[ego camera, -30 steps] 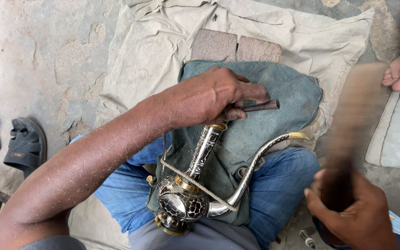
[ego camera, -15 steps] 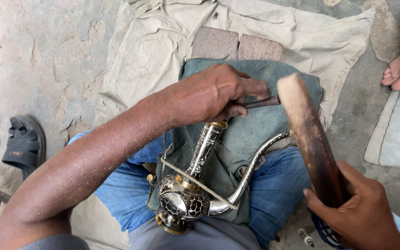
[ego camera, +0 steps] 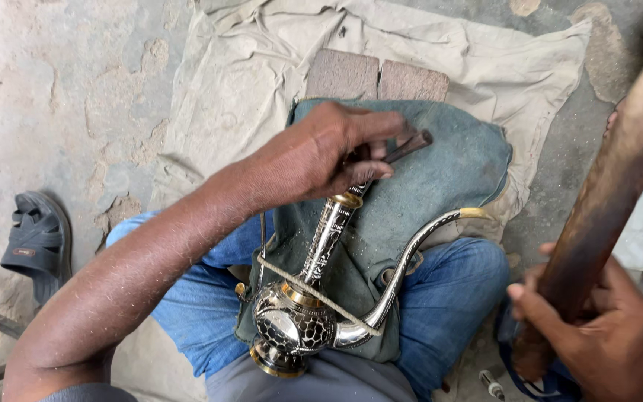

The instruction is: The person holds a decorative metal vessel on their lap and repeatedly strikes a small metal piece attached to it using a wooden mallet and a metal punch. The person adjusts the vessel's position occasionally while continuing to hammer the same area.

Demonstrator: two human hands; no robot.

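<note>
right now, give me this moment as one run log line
left hand: holds thin dark tool at neck of ornate metal ewer | right hand: grips wooden mallet, raised | ewer: on green cloth over lap

Wooden mallet (ego camera: 604, 201) swung from a blur a second ago to raised at the far right, right hand (ego camera: 593, 339) gripping it slightly farther right than before

An ornate silver ewer (ego camera: 303, 316) with brass bands lies on its side, its slim engraved neck running up to end under the left hand's fingers (ego camera: 366, 138). Those fingers pinch a thin dark chisel (ego camera: 408, 145) at the neck's mouth. A worn brown wooden mallet (ego camera: 610, 186) stands tilted, its lower end wrapped by the right hand's fingers (ego camera: 541, 313).
</note>
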